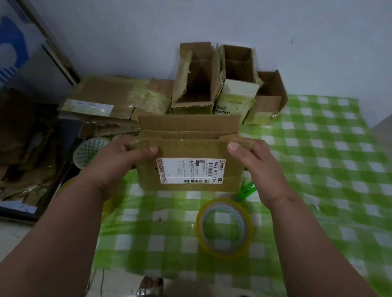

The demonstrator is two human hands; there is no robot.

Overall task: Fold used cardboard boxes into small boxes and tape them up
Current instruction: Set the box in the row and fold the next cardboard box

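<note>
Both hands [131, 151] [253, 160] (thumbs forward) gripping box [189, 168]

Dim, flat indoor light, greenish cast, soft shadows only. Whole frame slightly soft; green-and-white checked plastic bench cover [325, 177] smeared by motion blur toward 3 and 5 o'clock. Wide-angle bending at edges, dark corners. Faint glare on floor at 6 o'clock.

Two bare forearms, no sleeves, left hand [124, 152], right hand [255, 160], sandalled foot [149, 290]
</note>
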